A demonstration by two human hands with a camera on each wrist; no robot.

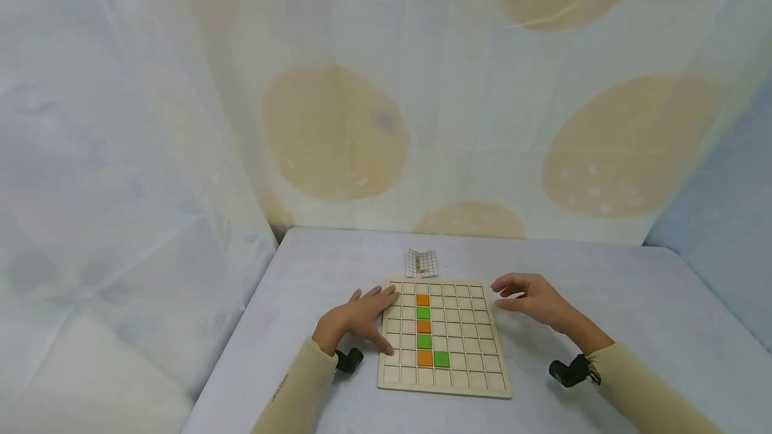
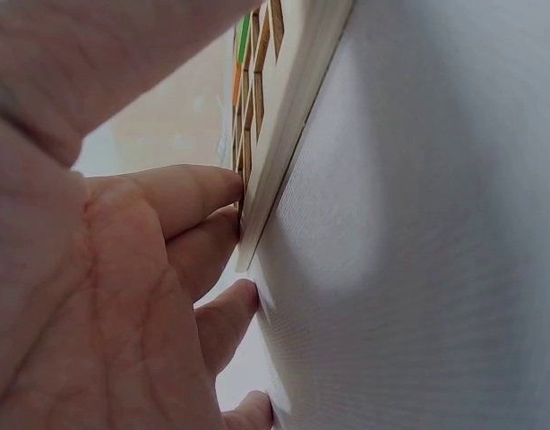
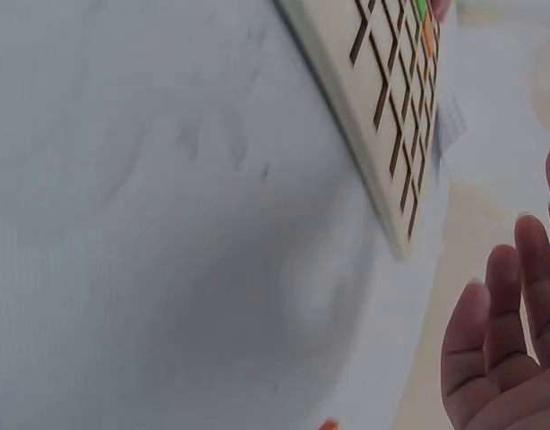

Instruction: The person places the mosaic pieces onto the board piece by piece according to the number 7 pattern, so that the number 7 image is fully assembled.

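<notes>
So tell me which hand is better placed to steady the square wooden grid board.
Left: the left hand already touches the wooden grid board's left edge; the right hand hovers beside it.

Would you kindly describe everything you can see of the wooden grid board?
The wooden grid board is pale, square and flat on the grey table, cut into rows of small square cells. Six cells hold tiles: a column alternating orange and green, plus one green beside its lowest orange. The left hand rests fingers on its left edge; the right hand hovers by its right far corner.
</notes>
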